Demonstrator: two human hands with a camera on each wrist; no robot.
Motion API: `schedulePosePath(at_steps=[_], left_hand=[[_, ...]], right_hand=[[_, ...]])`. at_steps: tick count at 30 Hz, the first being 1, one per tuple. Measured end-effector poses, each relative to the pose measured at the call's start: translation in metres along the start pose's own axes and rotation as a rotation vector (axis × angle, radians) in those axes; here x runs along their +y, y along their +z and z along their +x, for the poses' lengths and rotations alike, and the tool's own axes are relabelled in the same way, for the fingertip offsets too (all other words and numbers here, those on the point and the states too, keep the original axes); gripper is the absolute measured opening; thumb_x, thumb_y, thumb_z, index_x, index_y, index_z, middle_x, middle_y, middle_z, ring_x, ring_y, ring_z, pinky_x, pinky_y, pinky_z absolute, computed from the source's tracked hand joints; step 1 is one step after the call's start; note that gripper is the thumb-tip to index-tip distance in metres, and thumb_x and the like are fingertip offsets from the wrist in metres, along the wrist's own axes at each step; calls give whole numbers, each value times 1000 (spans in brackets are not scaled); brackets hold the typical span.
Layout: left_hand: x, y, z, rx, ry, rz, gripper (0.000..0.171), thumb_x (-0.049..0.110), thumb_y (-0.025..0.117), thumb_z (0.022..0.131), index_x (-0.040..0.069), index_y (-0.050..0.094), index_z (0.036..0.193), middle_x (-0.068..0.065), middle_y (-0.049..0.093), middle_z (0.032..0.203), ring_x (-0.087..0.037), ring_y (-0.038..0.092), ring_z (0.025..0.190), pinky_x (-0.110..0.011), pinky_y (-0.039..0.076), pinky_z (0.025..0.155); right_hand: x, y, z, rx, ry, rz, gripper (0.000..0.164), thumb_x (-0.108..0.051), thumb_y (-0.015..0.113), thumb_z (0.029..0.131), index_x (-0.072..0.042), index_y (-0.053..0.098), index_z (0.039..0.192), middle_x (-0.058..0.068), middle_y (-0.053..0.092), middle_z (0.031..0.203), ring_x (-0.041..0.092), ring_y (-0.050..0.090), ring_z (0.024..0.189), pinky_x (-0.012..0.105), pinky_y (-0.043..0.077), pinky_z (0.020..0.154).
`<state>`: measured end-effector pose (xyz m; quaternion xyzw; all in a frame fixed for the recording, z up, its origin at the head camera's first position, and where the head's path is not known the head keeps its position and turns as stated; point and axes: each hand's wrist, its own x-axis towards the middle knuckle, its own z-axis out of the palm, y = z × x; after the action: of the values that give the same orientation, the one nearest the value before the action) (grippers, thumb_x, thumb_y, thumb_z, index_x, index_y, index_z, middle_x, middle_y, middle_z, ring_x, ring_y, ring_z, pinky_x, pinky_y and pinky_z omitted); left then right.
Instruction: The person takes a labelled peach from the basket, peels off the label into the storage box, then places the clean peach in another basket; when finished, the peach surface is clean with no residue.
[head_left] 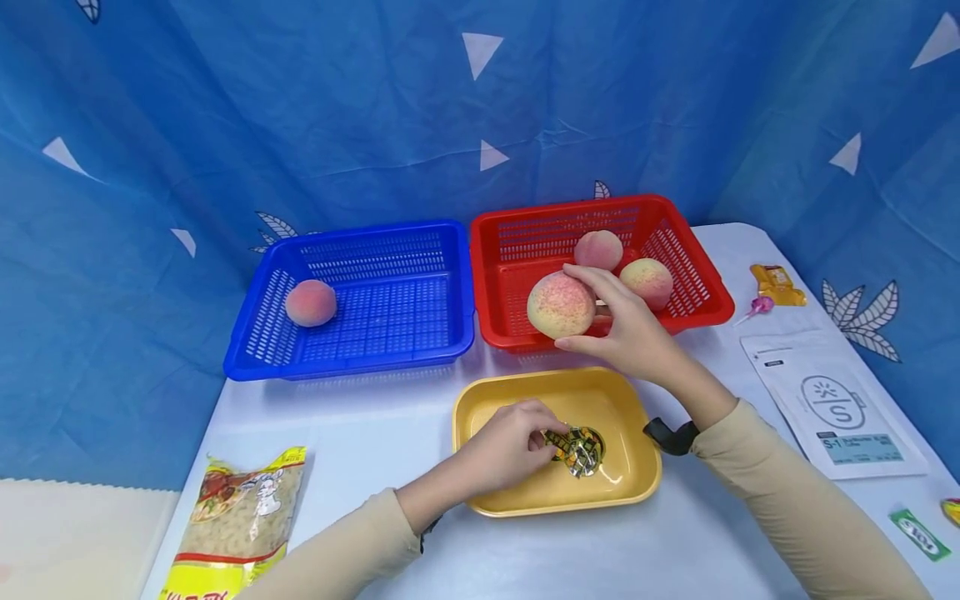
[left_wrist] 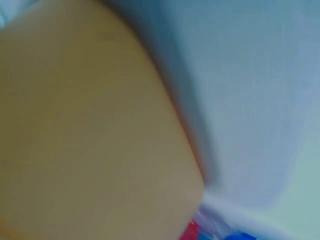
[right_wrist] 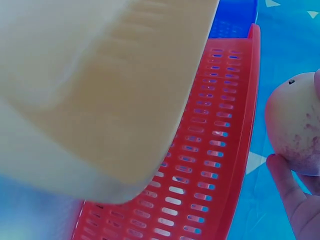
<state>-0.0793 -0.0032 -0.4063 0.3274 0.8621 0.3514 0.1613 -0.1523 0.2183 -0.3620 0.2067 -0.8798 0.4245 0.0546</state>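
My right hand (head_left: 637, 337) grips a yellow-and-pink peach (head_left: 561, 305) between thumb and fingers, above the front of the red basket (head_left: 512, 287). In the right wrist view, the same peach (right_wrist: 294, 125) appears at the right edge with fingertips against it. Two more peaches, one pinkish (head_left: 598, 249) and one yellow-pink (head_left: 647, 282), lie in the red basket's right half. Inside the yellow tray (head_left: 628, 417), my left hand (head_left: 510, 446) pinches a dark-and-gold wrapped candy (head_left: 557, 440); shiny wrapped candies (head_left: 585, 454) lie beside it. The left wrist view is mostly a blurred tan surface.
A blue basket (head_left: 390, 308) holding a pink peach (head_left: 311, 302) stands left of the red one. Right side: an orange packet (head_left: 777, 285), a lollipop (head_left: 761, 305), a white pouch (head_left: 832, 404), a green packet (head_left: 919, 534). A pasta bag (head_left: 240, 517) lies front left.
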Motion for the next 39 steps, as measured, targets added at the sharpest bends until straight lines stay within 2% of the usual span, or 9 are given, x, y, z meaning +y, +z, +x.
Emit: schedulePosePath(at_steps=[7,13,17,22,24,26,28,32,39], left_hand=[[-4,17,10,-111,62,255,29,10,69,88,13,74,116,2,70,113,-6,64,103,-18,52,93],[0,16,7,-94,58,453,28,24,68,91,23,73,119,1,67,124,-16,62,110,-27,54,94],[8,3,3,50,61,479,32,28,66,92,20,70,123,-4,61,135,-20,56,121,-33,52,101],[12,-30,8,330,73,431,44,29,70,90,13,63,130,-5,59,134,-22,50,126,-38,47,107],[9,-44,14,424,49,430,52,30,73,87,10,59,134,-8,56,137,-26,49,130,-42,47,109],[3,-56,21,473,-6,437,62,33,75,85,7,54,139,-10,52,143,-28,45,136,-46,45,110],[-4,-67,28,475,-78,438,74,38,76,84,5,48,144,-13,46,150,-31,40,142,-48,42,113],[-19,-77,39,406,-205,415,92,51,74,83,4,35,153,-14,32,160,-31,28,150,-51,36,118],[-35,-77,49,315,-294,338,104,63,68,83,1,26,156,-15,23,165,-29,13,156,-49,24,123]], right_hand=[[3,-3,-2,3,8,-3,89,-24,87,75,-21,40,151,4,44,151,22,48,133,45,55,97],[6,-6,-2,12,3,-18,90,-23,88,75,-20,40,151,5,45,151,24,50,132,45,55,96],[10,-10,0,34,-2,-33,91,-21,88,74,-19,40,151,7,46,150,26,51,131,46,55,96],[18,-17,8,51,9,-15,90,-17,87,75,-20,40,151,8,46,149,28,51,129,53,54,97],[23,-19,15,48,10,9,88,-16,87,76,-20,40,150,7,44,150,26,50,129,53,53,99],[30,-20,22,38,19,29,86,-17,86,77,-20,41,149,5,45,149,23,51,128,53,52,100],[36,-21,31,20,52,46,85,-18,86,78,-20,40,149,4,45,148,22,52,126,52,52,101],[45,-19,47,-19,147,45,88,-22,84,79,-17,33,151,8,47,145,26,53,123,52,51,102],[56,-11,74,-66,210,-73,90,-27,85,79,-14,33,152,13,41,148,31,43,132,55,43,110]])
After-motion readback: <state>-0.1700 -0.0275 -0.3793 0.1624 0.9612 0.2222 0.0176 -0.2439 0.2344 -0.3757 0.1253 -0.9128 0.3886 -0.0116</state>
